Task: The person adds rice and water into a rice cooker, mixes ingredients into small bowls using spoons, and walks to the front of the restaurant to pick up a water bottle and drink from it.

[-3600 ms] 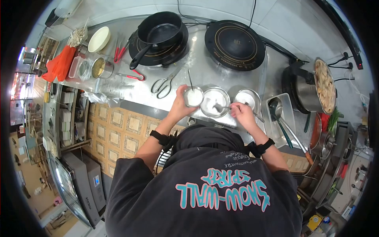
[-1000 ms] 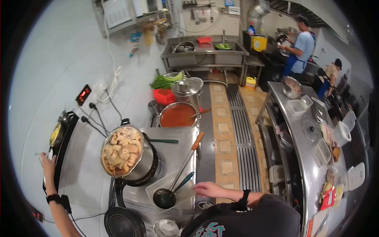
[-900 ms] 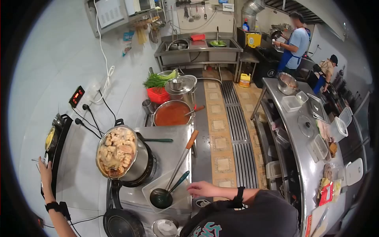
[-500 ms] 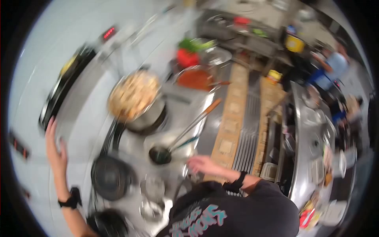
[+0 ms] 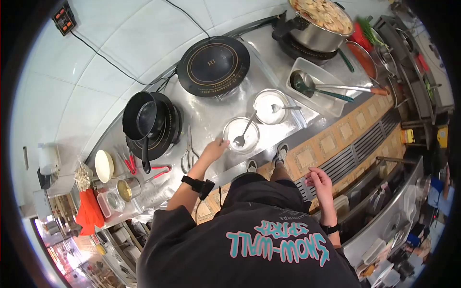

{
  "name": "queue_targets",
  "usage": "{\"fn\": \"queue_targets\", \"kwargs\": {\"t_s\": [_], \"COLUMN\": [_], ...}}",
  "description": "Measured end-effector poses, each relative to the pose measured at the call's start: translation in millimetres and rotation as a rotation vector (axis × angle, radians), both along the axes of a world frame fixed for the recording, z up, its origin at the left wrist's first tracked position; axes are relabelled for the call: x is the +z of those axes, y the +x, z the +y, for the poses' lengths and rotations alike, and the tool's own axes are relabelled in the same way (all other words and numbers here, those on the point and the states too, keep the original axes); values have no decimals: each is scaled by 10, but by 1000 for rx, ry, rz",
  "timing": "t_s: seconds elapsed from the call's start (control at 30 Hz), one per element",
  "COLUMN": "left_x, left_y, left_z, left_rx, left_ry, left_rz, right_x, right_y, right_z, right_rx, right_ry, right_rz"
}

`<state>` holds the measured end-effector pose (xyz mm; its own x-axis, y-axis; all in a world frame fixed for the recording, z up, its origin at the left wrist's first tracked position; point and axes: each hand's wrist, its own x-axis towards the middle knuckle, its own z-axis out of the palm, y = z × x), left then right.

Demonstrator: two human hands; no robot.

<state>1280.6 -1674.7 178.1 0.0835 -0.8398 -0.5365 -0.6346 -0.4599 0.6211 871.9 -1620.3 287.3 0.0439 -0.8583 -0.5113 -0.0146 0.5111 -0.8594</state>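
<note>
My left hand [image 5: 215, 149] is at the near-left rim of a round metal bowl [image 5: 256, 141], its fingers closed together on the edge. White contents and a metal spoon [image 5: 239, 140] are in that bowl. A second bowl [image 5: 259, 118] of white contents, also with a spoon [image 5: 286, 108], stands just beyond to the right. Kitchen scissors [image 5: 188, 152] lie left of my left hand. Away from the counter, over the floor, my right hand [image 5: 321, 181] hangs with loosely bent fingers and nothing in it.
Along the wall stand an induction cooker [image 5: 211, 65], black pans [image 5: 143, 115] and a large pot [image 5: 317, 36] of sliced food. A white tray [image 5: 331, 106] holds ladles [image 5: 303, 82]. Red-handled tongs [image 5: 161, 172] lie at the left. A person [image 5: 444, 192] is at the far right.
My view has swung left along the counter. My left hand has come down from beside the wall to the bowl's rim. My right hand has moved away from the counter edge.
</note>
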Motion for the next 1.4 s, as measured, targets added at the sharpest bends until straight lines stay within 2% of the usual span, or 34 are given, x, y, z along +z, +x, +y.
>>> {"fn": "queue_targets", "kwargs": {"t_s": [0.1, 0.2, 0.23, 0.27, 0.37, 0.4, 0.43, 0.47, 0.5, 0.53, 0.57, 0.6, 0.63, 0.67, 0.7, 0.73, 0.8, 0.9, 0.93, 1.0, 1.03, 1.1, 1.13, 1.2, 1.33, 1.4], "left_x": [-138, 71, 136, 147, 76, 4, 199, 162, 470, 447, 757, 778, 777, 878, 1024, 1531, 1919, 1659, 1777, 1701, 1666, 1207, 1031, 1414, 1027, 1026], "left_y": [-53, -192, -222, -217, -54, 52, -7, 98, -72, 40, -229, -255, -189, -238, -156, -696, -1129, -1301, -1646, -2189, -2398, -2828, -3024, -3842, -4937, -5531], "left_z": [79, 97, 84, 96, 223, 307, 372, 450, 516, 560, 521, 474, 536, 556, 623, 678, 755, 581, 592, 615, 613, 373, 377, 911, 1223, 1554], "left_rx": [205, 444, 517, 526, 525, 471, 515, 484, 511, 510, 632, 554, 530, 512, -26, 465, 336, 176, 63, 36, 32, -258, -392, -409, -676, -746], "left_ry": [130, 110, 84, 71, -17, -31, -51, -49, -101, -75, -65, -72, -105, -121, -256, -140, -123, -85, -29, 6, 22, 118, 166, 221, 382, 448], "left_rz": [433, 705, 768, 726, 633, 540, 558, 577, 650, 686, 642, 615, 603, 653, 21, 367, 454, 417, 485, 552, 578, 748, 828, 783, 720, 725], "right_x": [167, 89, -105, -315, -492, -830, -872, -1433, -1437, -1292, -1181, -1074, -987, -976, -965, -927, -666, -520, -487, -127, -110, -1, 155, 52, -201, -317], "right_y": [79, 145, 192, 269, 858, 968, 1146, 1252, 1228, 1214, 1130, 983, 907, 797, 543, 258, -370, -898, -1106, -1489, -1647, -1957, -2129, -2404, -2797, -3005], "right_z": [186, -36, -222, -445, -1091, -1301, -1390, -1564, -1674, -1656, -1640, -1561, -1391, -1208, -956, -670, -44, 738, 978, 1624, 1948, 2676, 3063, 3789, 4915, 5219], "right_rx": [-45, 195, 290, 382, 149, 102, 22, -37, -84, -94, -121, -174, -219, -382, -328, -260, -240, -384, -427, -467, -554, -764, -800, -1049, -1544, -1693], "right_ry": [-2, -2, -51, -99, -34, 52, -94, -145, -141, -116, -94, -76, -47, -38, -70, -113, -84, -113, -149, -144, -219, -215, -109, -99, -40, -36], "right_rz": [22, 142, 205, 267, 81, 17, 15, 119, 169, 192, 178, 117, 52, -139, -254, -366, -433, -311, -236, -116, -126, -150, -58, -138, -104, 0]}}
